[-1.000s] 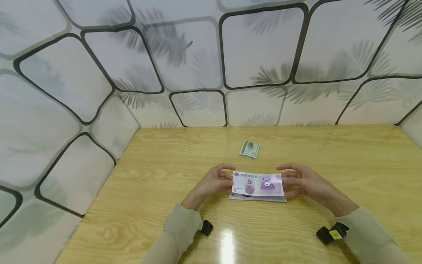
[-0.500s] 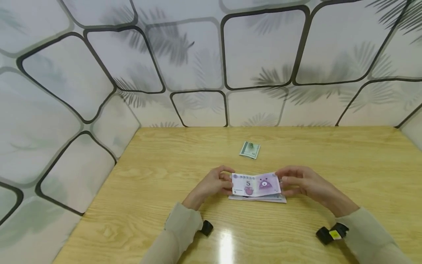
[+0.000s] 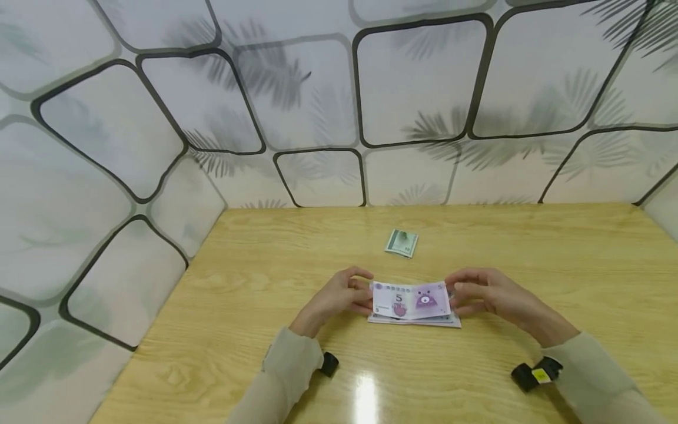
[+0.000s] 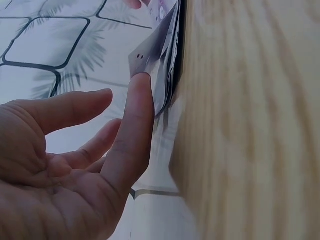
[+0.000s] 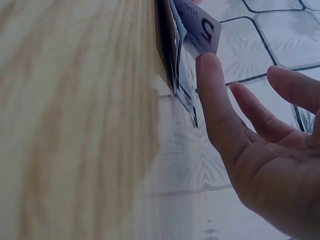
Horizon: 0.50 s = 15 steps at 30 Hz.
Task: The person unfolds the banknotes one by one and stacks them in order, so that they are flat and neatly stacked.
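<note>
A purple play banknote (image 3: pixel 410 299) marked 5 lies on a small stack of notes (image 3: pixel 415 321) on the table, its ends raised and a slight bend at its middle. My left hand (image 3: pixel 339 299) is at its left end. In the left wrist view one fingertip (image 4: pixel 140 82) touches the raised end while the other fingers stay apart from it. At the opposite end is my right hand (image 3: pixel 489 291). One fingertip (image 5: pixel 208 62) meets the corner marked 5 in the right wrist view, the remaining fingers spread away from the paper.
Behind the stack, a small folded green note (image 3: pixel 402 242) lies on the wooden table (image 3: pixel 254 282). A patterned wall covering (image 3: pixel 318 118) rises along the back and left. Each wrist wears a black device (image 3: pixel 535 376) at the beige sleeve.
The purple note bent into a fold half a second ago and now sits flatter. Its right end has shifted slightly left since the first frame. Both hands stay nearly in place.
</note>
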Tool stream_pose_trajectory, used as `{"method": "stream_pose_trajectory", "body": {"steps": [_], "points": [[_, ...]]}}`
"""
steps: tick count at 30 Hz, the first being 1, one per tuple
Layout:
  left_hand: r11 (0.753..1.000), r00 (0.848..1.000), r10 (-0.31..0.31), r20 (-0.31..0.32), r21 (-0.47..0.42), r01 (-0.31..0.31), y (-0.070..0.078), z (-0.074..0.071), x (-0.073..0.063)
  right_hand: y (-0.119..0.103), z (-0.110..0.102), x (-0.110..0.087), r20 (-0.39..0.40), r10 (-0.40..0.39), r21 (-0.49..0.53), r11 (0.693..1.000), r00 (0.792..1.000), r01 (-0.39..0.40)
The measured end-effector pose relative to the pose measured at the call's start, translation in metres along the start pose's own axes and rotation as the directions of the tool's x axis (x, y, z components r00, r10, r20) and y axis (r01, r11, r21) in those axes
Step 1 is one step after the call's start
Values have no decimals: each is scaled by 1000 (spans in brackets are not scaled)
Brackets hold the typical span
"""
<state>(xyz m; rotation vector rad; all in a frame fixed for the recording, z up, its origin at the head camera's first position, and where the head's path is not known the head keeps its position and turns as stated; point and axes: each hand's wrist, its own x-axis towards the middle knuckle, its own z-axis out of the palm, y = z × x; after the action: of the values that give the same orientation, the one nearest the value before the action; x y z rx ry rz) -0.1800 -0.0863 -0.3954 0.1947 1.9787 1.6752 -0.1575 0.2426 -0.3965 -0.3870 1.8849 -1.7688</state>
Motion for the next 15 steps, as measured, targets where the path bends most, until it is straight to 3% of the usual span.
{"method": "stream_pose_trajectory", "body": {"steps": [15], "points": [[1000, 999, 3, -47, 19, -2, 0, -13, -2, 1, -14, -4, -62, -9, -19, 1000, 998, 8]]}}
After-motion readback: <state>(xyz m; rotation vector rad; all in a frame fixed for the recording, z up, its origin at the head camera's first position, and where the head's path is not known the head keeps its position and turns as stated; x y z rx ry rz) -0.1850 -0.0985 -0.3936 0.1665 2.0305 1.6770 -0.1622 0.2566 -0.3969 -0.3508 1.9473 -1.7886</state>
